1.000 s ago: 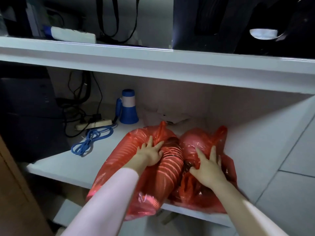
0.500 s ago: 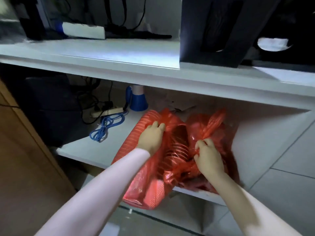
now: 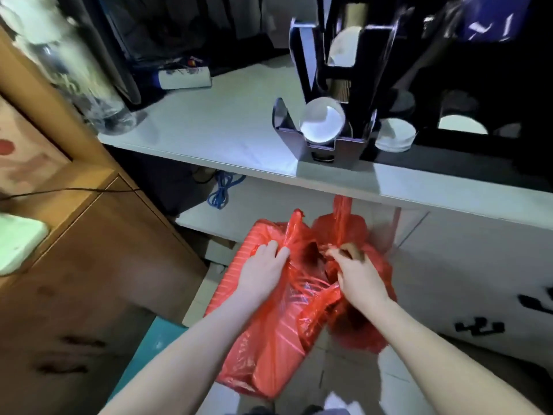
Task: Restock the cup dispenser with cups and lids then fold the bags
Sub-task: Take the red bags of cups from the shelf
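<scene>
**Both hands on the red bags, below the counter**

My left hand [image 3: 263, 265] grips the top of the left red bag [image 3: 260, 339], fingers curled into the bunched plastic by its upright handle; the ribbed shape of stacked cups shows through the film. My right hand [image 3: 356, 277] pinches the gathered neck of the right red bag [image 3: 359, 327], fingertips closed on the plastic, whose handle rises toward the counter edge. The two bags touch each other and hang in front of the lower shelf [image 3: 209, 217], above the tiled floor.

On that shelf, farther back, lies a coiled blue cable [image 3: 223, 190]. To my left stands a wooden cabinet [image 3: 89, 265].

Above, on the white counter [image 3: 227, 127], the black cup dispenser [image 3: 332, 115] stands near the front edge, a white cup [image 3: 322, 124] showing in its low slot. Just right of it lies a stack of white lids [image 3: 395, 138]. Far back on the counter rests a white power strip [image 3: 185, 77], blurred.
</scene>
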`<state>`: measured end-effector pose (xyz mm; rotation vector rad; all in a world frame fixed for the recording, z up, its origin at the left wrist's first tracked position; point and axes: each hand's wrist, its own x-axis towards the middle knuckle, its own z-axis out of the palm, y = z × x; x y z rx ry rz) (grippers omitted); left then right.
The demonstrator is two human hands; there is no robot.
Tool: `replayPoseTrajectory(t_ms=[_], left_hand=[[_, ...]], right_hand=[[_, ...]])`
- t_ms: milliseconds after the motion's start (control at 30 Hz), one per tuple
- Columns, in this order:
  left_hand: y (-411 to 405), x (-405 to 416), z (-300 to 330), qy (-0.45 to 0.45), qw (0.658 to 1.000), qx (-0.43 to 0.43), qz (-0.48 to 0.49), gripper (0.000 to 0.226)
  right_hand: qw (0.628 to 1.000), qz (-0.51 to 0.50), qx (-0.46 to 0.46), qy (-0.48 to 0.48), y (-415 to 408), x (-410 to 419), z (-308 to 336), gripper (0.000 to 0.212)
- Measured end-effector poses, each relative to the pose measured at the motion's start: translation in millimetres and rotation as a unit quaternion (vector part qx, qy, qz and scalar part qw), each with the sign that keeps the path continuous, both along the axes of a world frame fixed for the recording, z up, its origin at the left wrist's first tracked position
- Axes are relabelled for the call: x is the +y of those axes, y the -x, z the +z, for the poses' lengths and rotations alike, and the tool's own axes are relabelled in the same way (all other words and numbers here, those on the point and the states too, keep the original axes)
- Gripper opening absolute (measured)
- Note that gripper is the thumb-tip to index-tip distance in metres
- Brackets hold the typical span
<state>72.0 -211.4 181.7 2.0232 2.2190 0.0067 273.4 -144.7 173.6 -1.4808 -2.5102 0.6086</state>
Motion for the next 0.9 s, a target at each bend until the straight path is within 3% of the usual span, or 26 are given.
replayPoseTrajectory(t_ms=[100,200,433,667,900], left_hand=[[-14,-37,42,-0.010,1.000,-0.003,-0.024,0.024],[-29,-76,78,-0.074,0.991,-0.027,-0.112,0.021],[-94,-123,132,-0.209,0.941,-0.027,-0.267,0.027],[-230,-120,184,-0.305,0.871,-0.048,-0.383,0.020],[-414,-96,235,-0.384,0.782,-0.135,-0.473,0.014]], right_hand=[[1.000,0.005,-0.001,-0.022,-19,-35,41,0.053],[0.995,-0.011,-0.011,-0.100,-47,-76,75,0.048],[0.981,-0.109,0.042,-0.153,-140,-176,132,0.041],[0.936,-0.243,0.045,-0.249,-286,-242,180,0.044],[0.865,-0.374,0.009,-0.333,-450,-280,242,0.044]])
